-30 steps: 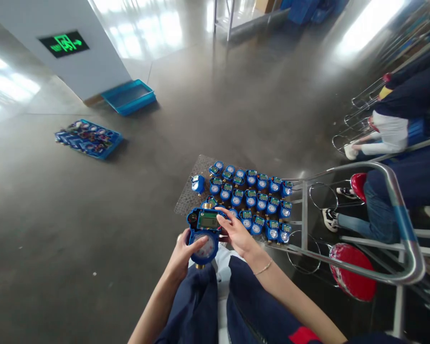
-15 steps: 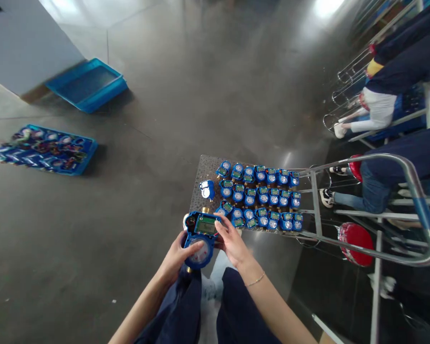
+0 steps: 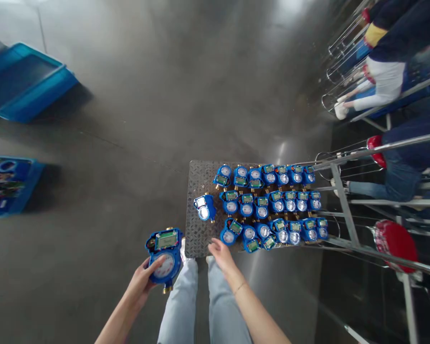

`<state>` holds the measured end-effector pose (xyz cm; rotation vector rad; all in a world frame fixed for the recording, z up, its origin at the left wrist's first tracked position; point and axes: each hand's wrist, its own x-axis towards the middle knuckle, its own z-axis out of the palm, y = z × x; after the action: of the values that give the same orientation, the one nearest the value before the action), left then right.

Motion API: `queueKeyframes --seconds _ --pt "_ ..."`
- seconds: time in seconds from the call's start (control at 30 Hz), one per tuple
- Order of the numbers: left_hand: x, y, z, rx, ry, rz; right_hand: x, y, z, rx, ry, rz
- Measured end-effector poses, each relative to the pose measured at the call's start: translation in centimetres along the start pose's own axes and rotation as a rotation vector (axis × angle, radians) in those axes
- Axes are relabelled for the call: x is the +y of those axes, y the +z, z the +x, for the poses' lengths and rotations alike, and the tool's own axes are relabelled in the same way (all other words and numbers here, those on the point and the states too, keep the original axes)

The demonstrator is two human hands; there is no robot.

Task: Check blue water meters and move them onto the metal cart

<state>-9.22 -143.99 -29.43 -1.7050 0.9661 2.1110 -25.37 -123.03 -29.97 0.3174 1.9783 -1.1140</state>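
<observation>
My left hand (image 3: 142,278) is closed around a blue water meter (image 3: 164,264), its thumb lying over the round dial. This meter has a green display board at the top and brass ends. My right hand (image 3: 221,254) holds nothing; its fingers are loosely bent and apart, near the front edge of the metal cart (image 3: 197,239). Three rows of similar meters stand on the cart, the closest being a tilted meter (image 3: 231,232) just beyond my right hand. A single meter (image 3: 205,207) sits apart at the cart's left end.
Blue tubs lie on the floor at left: a shallow bin (image 3: 25,81) and a loaded crate (image 3: 10,186). The cart's metal frame (image 3: 346,205) extends right, beside a red stool (image 3: 392,243). Several people sit along the right side, one in white trousers (image 3: 387,79).
My right hand has let go of the water meter and moved towards the cart's edge. My left hand has carried the meter to the left. The view has shifted.
</observation>
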Motion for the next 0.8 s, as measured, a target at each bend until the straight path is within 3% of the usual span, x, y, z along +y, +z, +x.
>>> queueKeyframes --seconds 0.1,0.23,0.33,0.43,0.53,0.6,0.7,0.8 --pt "2.4 1.0 10.0 0.009 0.095 0.030 2.9 2.1 10.5 0.086 0.003 -0.114" --pt "7.7 6.0 21.8 -0.048 0.282 0.098 5.5 5.1 21.2 0.180 -0.011 -0.257" --pt "11.5 11.1 29.3 -0.122 0.384 0.107 7.5 6.2 25.8 0.224 0.013 -0.349" --pt "14.2 15.8 35.6 -0.185 0.448 0.137 9.8 5.5 28.2 0.216 -0.052 -0.209" --pt "15.6 19.6 40.0 -0.215 0.466 0.165 11.8 3.8 29.3 0.116 -0.102 0.126" --pt "15.9 21.5 41.7 -0.242 0.462 0.183 12.6 2.7 29.5 0.025 -0.090 0.368" --pt "15.9 23.2 42.5 -0.283 0.464 0.206 12.8 1.8 29.1 -0.044 -0.081 0.611" --pt "15.9 23.7 42.4 -0.333 0.446 0.200 12.6 1.4 28.5 -0.056 -0.077 0.699"
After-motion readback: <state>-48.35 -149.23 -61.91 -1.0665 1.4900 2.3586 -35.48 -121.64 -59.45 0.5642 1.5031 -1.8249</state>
